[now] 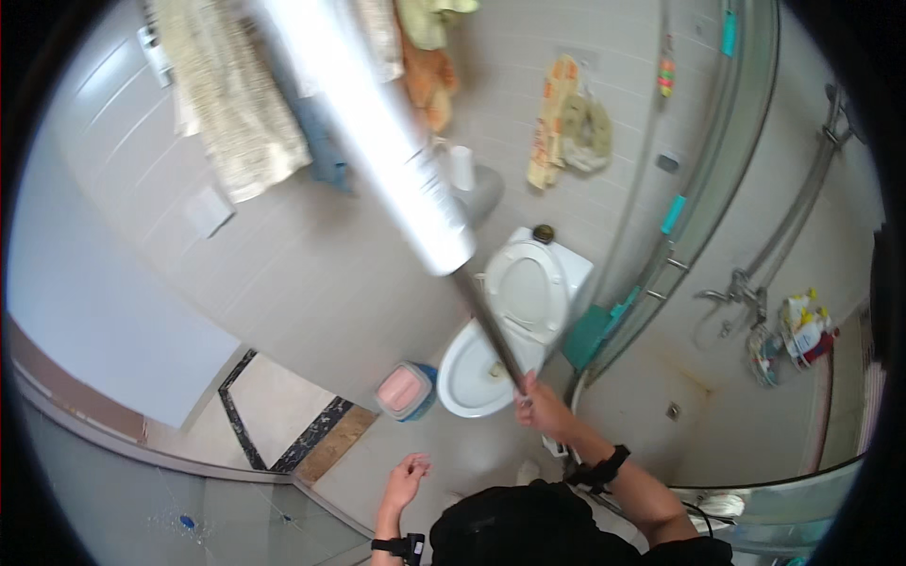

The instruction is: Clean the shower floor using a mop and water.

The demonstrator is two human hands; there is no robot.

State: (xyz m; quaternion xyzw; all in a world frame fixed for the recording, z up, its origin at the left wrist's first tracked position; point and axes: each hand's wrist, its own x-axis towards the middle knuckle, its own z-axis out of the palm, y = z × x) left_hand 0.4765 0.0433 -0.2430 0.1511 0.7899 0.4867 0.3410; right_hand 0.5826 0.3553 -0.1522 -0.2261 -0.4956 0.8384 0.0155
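My right hand (543,411) is closed around the dark lower shaft of a long pole (396,179). The pole slants up to the left, its thick upper part white and blurred by motion. It passes in front of the toilet (464,385), whose lid is raised. My left hand (406,479) hangs low, holding nothing, fingers apart and slightly bent. Nearest to it is a small bin (401,389) with a pink top, beside the toilet bowl. Both wrists wear black straps.
Towels (231,104) hang on the left wall, slippers (587,132) on the back wall. A curved glass shower screen (694,222) stands to the right. Beyond it are a shower tap (741,291) and several bottles (807,330). A doorway threshold (330,443) lies at the left.
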